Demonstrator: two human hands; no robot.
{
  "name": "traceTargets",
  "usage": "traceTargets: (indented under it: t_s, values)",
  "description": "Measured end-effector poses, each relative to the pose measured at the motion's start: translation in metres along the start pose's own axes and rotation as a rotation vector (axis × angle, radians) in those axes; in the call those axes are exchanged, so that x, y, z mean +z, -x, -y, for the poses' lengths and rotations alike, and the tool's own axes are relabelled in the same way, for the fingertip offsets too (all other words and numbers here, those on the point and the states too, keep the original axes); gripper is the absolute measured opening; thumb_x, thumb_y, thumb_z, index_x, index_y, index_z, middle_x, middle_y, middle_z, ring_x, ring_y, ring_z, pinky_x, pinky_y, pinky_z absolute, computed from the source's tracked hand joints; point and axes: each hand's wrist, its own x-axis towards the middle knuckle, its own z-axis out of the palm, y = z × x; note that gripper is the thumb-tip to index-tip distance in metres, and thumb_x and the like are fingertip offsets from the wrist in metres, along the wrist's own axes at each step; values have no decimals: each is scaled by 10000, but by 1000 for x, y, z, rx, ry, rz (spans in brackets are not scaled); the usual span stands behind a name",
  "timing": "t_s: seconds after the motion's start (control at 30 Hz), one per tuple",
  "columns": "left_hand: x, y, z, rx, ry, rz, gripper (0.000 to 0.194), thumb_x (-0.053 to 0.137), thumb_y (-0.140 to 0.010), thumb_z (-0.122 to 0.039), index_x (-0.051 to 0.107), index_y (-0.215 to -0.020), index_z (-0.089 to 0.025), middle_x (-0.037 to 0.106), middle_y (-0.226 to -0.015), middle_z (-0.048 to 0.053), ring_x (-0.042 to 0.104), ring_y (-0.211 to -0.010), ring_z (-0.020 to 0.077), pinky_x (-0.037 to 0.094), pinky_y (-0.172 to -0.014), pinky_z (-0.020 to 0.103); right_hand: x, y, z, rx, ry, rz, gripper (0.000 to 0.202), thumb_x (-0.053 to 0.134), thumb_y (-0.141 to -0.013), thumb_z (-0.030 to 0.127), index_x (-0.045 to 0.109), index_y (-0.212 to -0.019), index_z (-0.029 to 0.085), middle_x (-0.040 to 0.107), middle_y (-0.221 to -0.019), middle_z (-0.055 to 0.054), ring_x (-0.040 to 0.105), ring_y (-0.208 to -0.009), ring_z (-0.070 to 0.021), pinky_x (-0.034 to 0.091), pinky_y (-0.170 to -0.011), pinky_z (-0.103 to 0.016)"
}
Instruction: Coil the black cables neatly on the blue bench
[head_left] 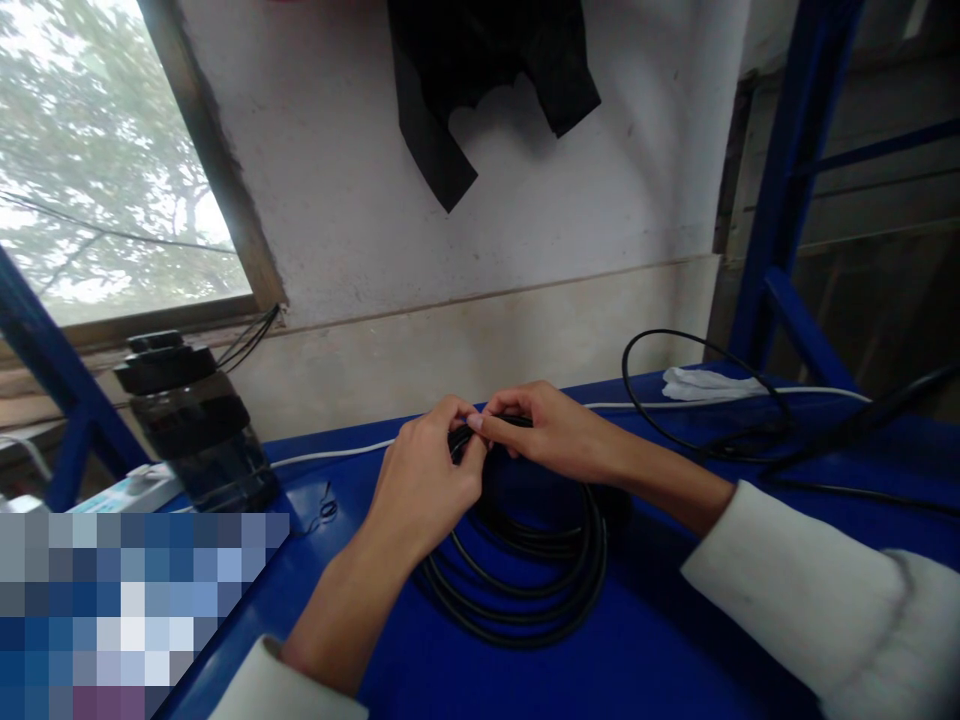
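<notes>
A coiled black cable (517, 635) lies in several loops on the blue table (645, 650). At the far side of the coil, my left hand (431, 470) is closed, its thumb and fingers pinching the bundled loops. My right hand (544, 435) meets it there, also closed round the bundle, with the thumb tips of both hands nearly touching. Whether a small tie sits between the fingertips is hidden. The near part of the coil rests on the tabletop, spread a little wider than the gripped part.
A dark water bottle (199, 430) stands at left near a white power strip (142, 490). Thin black ties (324, 510) lie beside it. A white cord (337, 455) runs along the back. At right are a loose black cable (675, 440) and a crumpled white item (705, 384).
</notes>
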Motion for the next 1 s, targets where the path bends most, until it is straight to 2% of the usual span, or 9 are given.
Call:
traceTargets:
  t_s: [0.27,0.5,1.0]
  values:
    - [-1,0,0,5,-29,43,110,653,-909,-226,721,-978,-278,781,-863,37,751,-832,252,566,-762,354,-1,0,1,-30,36,10,381,560,-1033,430,707,-817,153,643,-702,-6,543,-629,-141,359,-564,-261]
    - [-3,0,-1,-18,-52,80,122,652,-915,-221,704,-1015,-266,790,-970,40,747,-910,248,564,-823,357,-3,0,0,-95,24,35,319,550,-1045,348,699,-837,158,646,-710,4,565,-634,-132,384,-599,-250]
    - [-4,0,2,-15,-97,83,96,626,-948,-239,681,-1017,-276,772,-965,14,731,-916,240,536,-853,364,-3,1,-4,-115,57,32,307,562,-1056,379,705,-880,172,622,-698,25,552,-612,-121,370,-582,-252]
